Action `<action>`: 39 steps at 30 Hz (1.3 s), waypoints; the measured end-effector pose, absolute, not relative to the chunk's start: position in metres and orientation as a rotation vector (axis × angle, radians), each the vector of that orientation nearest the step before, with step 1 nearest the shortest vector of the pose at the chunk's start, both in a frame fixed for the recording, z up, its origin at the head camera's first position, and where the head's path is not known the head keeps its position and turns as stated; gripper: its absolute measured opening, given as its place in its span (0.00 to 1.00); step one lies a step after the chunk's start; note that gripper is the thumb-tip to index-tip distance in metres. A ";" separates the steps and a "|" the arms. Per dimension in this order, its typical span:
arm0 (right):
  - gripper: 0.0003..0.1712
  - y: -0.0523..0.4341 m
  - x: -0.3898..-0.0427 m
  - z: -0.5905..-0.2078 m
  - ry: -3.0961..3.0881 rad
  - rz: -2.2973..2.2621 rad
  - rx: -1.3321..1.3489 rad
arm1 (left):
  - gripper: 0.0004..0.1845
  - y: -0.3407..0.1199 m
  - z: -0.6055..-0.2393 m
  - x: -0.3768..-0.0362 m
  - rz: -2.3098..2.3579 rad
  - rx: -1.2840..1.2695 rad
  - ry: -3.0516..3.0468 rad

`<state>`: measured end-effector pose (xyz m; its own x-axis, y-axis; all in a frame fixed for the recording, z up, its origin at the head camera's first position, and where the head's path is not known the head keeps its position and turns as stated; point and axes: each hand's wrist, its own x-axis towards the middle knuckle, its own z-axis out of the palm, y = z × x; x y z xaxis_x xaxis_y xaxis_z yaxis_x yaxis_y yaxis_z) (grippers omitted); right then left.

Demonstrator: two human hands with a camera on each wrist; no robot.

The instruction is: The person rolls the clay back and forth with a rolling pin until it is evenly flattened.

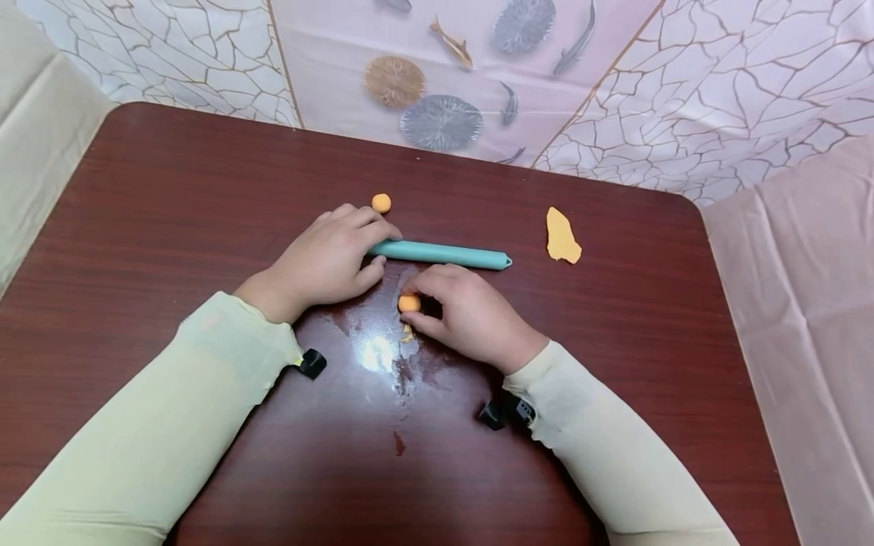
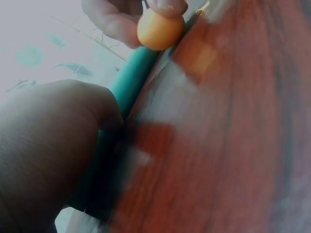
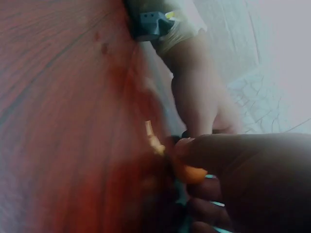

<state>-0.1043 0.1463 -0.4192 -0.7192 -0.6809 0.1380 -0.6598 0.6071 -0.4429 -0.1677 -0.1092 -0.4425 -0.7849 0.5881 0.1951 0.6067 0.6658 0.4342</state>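
My right hand (image 1: 471,315) pinches a small orange clay ball (image 1: 410,303) between thumb and fingers, low over the table. Small yellow scraps (image 1: 407,333) lie just below that ball on a smeared, shiny patch. Across the left end of a teal rolling pin (image 1: 444,254) lies my left hand (image 1: 334,254), its fingers over the far side and its thumb on the near side. The left wrist view shows the thumb against the pin (image 2: 131,80) and the pinched ball (image 2: 160,31) beyond. The pin's left end is hidden under the hand in the head view.
A second orange ball (image 1: 381,203) sits just beyond the left hand's fingers. To the right lies a flat, irregular yellow-orange clay piece (image 1: 563,236). The dark red-brown wooden table (image 1: 205,182) ends at a patterned cloth (image 1: 328,98) at the back.
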 end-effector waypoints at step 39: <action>0.20 0.194 -0.115 -0.402 3.054 -0.471 -0.993 | 0.13 -0.108 -0.413 -0.146 -0.555 -1.096 -2.844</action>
